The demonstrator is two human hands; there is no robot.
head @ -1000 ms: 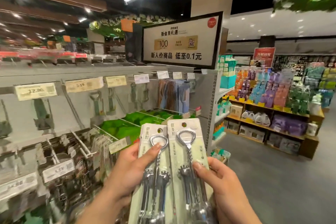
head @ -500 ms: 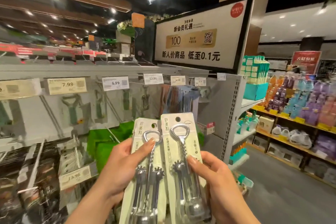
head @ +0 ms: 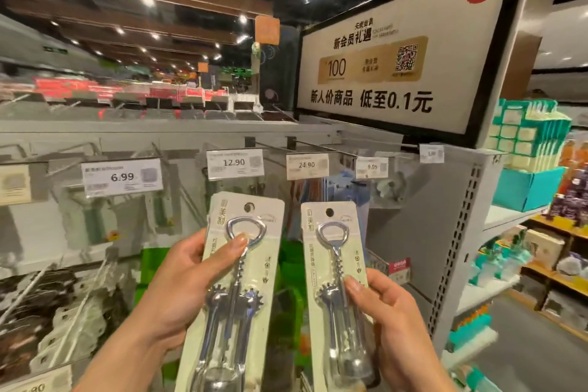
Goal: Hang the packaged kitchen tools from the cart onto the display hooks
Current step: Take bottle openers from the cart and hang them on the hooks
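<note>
Two carded corkscrews, held side by side, upright, near the camera and in front of the hook wall. Neither hangs on a hook.

- Left package [head: 254,267]: pale card, chrome winged corkscrew under blister, round hang hole at top. The left hand [head: 181,289] grips it from its left edge, thumb flat on the front over the opener loop, fingers [head: 191,248] curled round behind the card.
- Right package [head: 331,280]: same item, held slightly lower, a narrow gap between the two cards. The right hand [head: 391,321] pinches it from the right edge, thumb on the front beside the toothed wings, other fingers hidden behind the card.

Farther back: a row of display hooks [head: 318,146] jutting from the grey back panel, each with a price tag at its tip. The 12.90 tag [head: 234,164] sits just above the left card, the 24.90 tag [head: 307,166] just above the right one. The 6.99 tag [head: 122,177] is further left, with blurred green-handled tools hanging behind it.

Above right, a large white sign [head: 381,73] in a black frame. Far right, a teal carton [head: 525,188] on an end shelf.
</note>
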